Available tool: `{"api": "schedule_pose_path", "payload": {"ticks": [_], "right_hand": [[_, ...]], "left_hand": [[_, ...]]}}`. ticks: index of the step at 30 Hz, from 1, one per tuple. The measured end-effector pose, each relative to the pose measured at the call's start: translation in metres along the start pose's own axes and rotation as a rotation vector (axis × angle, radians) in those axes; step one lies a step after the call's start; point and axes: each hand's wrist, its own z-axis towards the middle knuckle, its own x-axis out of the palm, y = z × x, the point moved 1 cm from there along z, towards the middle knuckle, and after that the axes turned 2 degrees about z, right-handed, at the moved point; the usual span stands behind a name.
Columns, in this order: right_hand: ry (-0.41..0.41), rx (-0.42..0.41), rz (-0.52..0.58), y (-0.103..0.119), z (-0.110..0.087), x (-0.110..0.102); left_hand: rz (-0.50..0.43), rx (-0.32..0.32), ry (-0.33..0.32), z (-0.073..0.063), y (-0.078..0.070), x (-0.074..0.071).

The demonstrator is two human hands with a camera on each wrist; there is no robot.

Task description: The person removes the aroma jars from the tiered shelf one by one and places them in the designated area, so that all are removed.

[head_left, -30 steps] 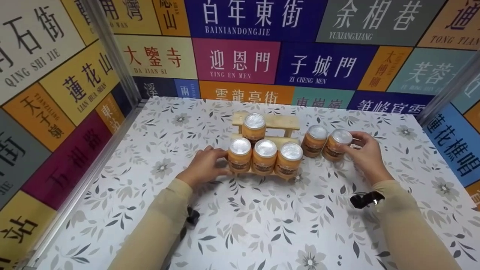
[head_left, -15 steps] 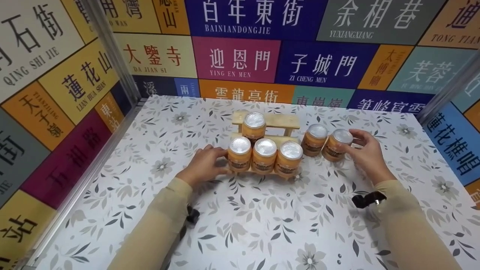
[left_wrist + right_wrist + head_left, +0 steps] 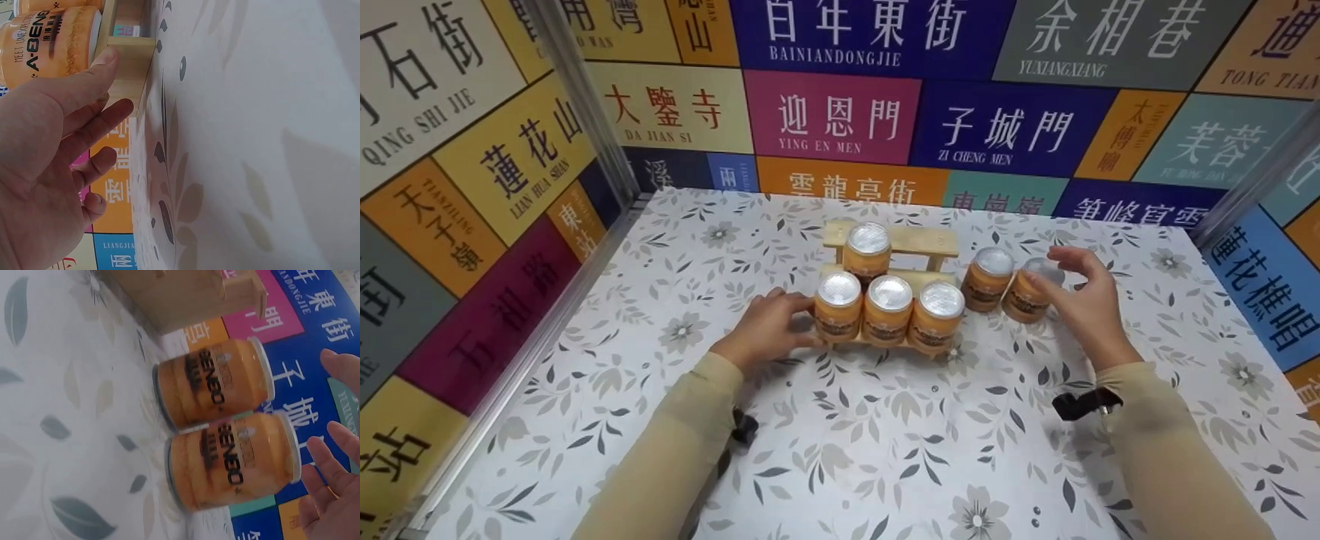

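"A·BEN" and "MEET UNEXPE…" read across the orange can beside my left hand, its fingers loose and thumb at the pale wooden rack. My right hand, pinching the outer can half a second ago, has spread open off its silvery lid, leaving that cylinder on the leaf-patterned table beside its twin.

Rack on bench; three cans in front row, one can behind; two cans right of rack.
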Motion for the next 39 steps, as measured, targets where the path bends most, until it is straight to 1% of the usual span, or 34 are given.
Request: {"api": "schedule_pose_path", "payload": {"ticks": [8, 14, 18, 21, 24, 28, 33, 39], "right_hand": [[0.054, -0.104, 0.07, 0.024, -0.015, 0.016], [0.118, -0.158, 0.078, 0.04, -0.022, 0.027], [0.145, -0.166, 0.102, 0.051, -0.024, 0.037], [0.172, -0.164, 0.136, 0.061, -0.024, 0.045], [0.216, -0.177, 0.16, 0.07, -0.022, 0.051], [0.282, -0.184, 0.158, 0.082, -0.021, 0.06], [0.348, -0.179, 0.168, 0.096, -0.021, 0.074], [0.394, -0.196, 0.199, 0.115, -0.02, 0.087]], "left_hand": [[-0.02, -0.018, 0.001, 0.0, 0.001, 0.001], [-0.024, -0.012, 0.011, 0.0, 0.001, 0.003], [-0.02, -0.009, 0.012, -0.001, 0.001, 0.003], [-0.02, -0.021, 0.005, -0.002, 0.001, 0.002], [-0.013, 0.0, -0.007, -0.002, 0.0, 0.002], [0.008, 0.02, -0.011, -0.002, -0.001, 0.001], [0.01, -0.01, -0.002, -0.002, -0.001, 0.0], [0.002, -0.009, 0.003, -0.002, 0.001, 0.0]]}}
